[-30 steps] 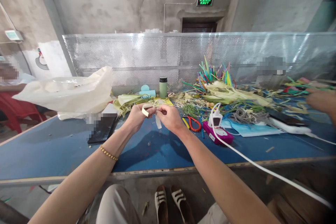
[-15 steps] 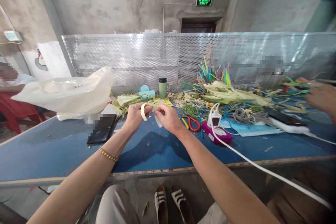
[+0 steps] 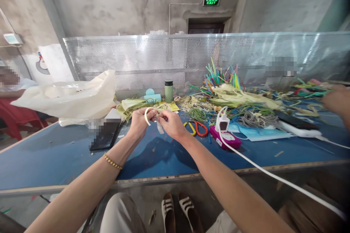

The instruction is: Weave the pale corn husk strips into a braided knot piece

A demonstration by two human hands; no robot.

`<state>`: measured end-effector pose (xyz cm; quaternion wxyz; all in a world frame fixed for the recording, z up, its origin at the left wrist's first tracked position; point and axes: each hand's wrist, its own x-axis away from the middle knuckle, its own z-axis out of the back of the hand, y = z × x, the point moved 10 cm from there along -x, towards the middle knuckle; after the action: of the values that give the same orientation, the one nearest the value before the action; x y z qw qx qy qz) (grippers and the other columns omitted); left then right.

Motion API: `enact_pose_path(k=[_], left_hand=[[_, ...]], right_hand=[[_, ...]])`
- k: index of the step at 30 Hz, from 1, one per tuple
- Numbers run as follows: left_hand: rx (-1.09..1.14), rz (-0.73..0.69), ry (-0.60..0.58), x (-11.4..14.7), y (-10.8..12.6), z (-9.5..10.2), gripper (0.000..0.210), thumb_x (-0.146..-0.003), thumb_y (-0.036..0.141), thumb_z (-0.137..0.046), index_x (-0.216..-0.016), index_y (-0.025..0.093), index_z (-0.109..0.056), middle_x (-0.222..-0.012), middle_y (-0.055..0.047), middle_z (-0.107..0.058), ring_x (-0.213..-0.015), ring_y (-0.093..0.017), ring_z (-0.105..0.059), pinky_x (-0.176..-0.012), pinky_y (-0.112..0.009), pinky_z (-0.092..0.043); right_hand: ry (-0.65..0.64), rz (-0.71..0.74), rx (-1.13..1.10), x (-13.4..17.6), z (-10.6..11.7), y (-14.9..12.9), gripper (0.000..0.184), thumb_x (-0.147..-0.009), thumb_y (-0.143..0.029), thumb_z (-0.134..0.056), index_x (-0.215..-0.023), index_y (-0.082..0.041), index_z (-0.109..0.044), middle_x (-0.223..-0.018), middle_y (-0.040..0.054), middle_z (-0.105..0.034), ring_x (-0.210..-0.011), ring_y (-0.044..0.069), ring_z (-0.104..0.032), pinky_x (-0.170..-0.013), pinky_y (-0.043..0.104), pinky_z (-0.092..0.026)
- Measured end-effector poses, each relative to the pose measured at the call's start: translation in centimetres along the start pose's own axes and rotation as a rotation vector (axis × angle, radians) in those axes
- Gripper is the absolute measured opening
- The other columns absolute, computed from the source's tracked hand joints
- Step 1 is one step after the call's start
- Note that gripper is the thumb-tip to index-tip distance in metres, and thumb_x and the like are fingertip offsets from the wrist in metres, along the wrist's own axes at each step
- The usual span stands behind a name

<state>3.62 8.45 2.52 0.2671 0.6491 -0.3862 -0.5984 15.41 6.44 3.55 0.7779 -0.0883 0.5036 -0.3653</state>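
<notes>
My left hand point(image 3: 140, 121) is closed in a pinch on a narrow cream-coloured strip point(image 3: 147, 116), which curls in a loop over its fingers. Close beside it my right hand point(image 3: 172, 125) pinches a whitish, slightly see-through strip point(image 3: 160, 128) whose end hangs below the fingertips. The fingertips of both hands nearly meet above the blue table, and whether the two strips are one piece is hidden there. To the right lies a tool with red handles point(image 3: 201, 129), next to a yellow-handled tool point(image 3: 190, 129).
Behind my hands stand a green bottle point(image 3: 168, 92) and dried husks point(image 3: 132, 105). A black tablet-like device point(image 3: 105, 136) lies left, a purple power strip point(image 3: 224, 138) with a white cable right. Another person's hand point(image 3: 337, 100) is at the far right. A perforated metal screen point(image 3: 136, 58) rises behind.
Both hands have shifted slightly left, still together. The cream strip's loop has turned and looks narrower. The whitish strip's end has moved left. The other person's hand has moved slightly.
</notes>
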Motion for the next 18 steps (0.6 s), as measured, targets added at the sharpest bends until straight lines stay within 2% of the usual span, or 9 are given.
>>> enact_pose_path(k=[9, 16, 18], left_hand=[[0.035, 0.153, -0.16, 0.1, -0.9, -1.4, 0.028, -0.068, 0.038, -0.077, -0.061, 0.012, -0.067, -0.057, 0.0, -0.055, -0.056, -0.009, -0.042, -0.057, -0.025, -0.035], [0.027, 0.13, -0.124, -0.1, -0.9, -1.0, 0.029, -0.064, 0.037, -0.079, -0.058, 0.013, -0.064, -0.058, 0.001, -0.054, -0.056, -0.009, -0.042, -0.055, -0.024, -0.033], [0.039, 0.135, -0.119, -0.2, -1.0, -0.8, 0.028, -0.063, 0.036, -0.08, -0.058, 0.013, -0.065, -0.058, 0.001, -0.055, -0.057, -0.009, -0.043, -0.056, -0.024, -0.034]], right_hand=[[0.031, -0.135, 0.015, 0.0, 0.8, 1.8, 0.025, -0.081, -0.021, -0.06, -0.056, -0.02, -0.055, -0.056, -0.0008, -0.055, -0.055, 0.013, -0.046, -0.055, 0.026, -0.032], [-0.014, -0.133, 0.017, 0.2, 0.2, 1.5, 0.022, -0.079, -0.021, -0.06, -0.057, -0.019, -0.058, -0.055, -0.0011, -0.056, -0.054, 0.012, -0.047, -0.055, 0.026, -0.031], [-0.011, -0.119, 0.051, 0.1, 0.6, 1.2, 0.027, -0.082, -0.026, -0.06, -0.056, -0.018, -0.057, -0.054, -0.0011, -0.054, -0.054, 0.012, -0.045, -0.055, 0.026, -0.03]])
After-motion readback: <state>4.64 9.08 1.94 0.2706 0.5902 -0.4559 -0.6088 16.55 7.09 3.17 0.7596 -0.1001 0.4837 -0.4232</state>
